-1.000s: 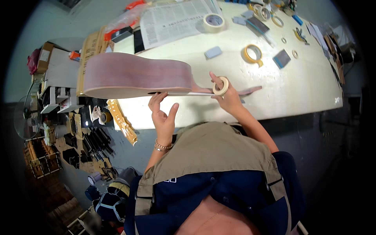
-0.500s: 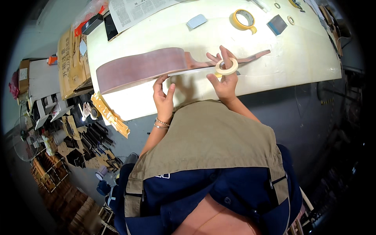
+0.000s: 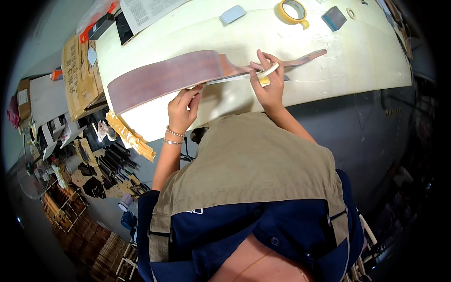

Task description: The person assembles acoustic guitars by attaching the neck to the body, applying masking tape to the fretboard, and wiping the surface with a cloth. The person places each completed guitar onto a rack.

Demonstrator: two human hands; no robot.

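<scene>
An unfinished reddish-brown guitar (image 3: 164, 75) lies on the white-topped table, its deep body at left and its slim neck reaching right. At the body's near edge, my left hand (image 3: 183, 111) has thumb and fingers pinched together; what they hold is too small to make out. My right hand (image 3: 271, 89) is beside the neck, holding a roll of cream masking tape (image 3: 268, 70) that tilts nearly edge-on. Something small and yellow (image 3: 264, 81) shows by its thumb. A thin pale strip (image 3: 230, 80) runs along the guitar between my hands; I cannot tell what it is.
Across the table are a pale blue pad (image 3: 233, 14), a yellow tape roll (image 3: 292, 11), a grey-blue block (image 3: 334, 18) and a small tape ring (image 3: 351, 13). Newspaper (image 3: 145, 14) and a dark flat device (image 3: 124, 30) lie far left. A cardboard box (image 3: 80, 75) stands past the left edge.
My left hand has shifted left along the guitar's edge, and its thumb and fingers have come together. In my right hand the tape roll has turned from face-on to nearly edge-on.
</scene>
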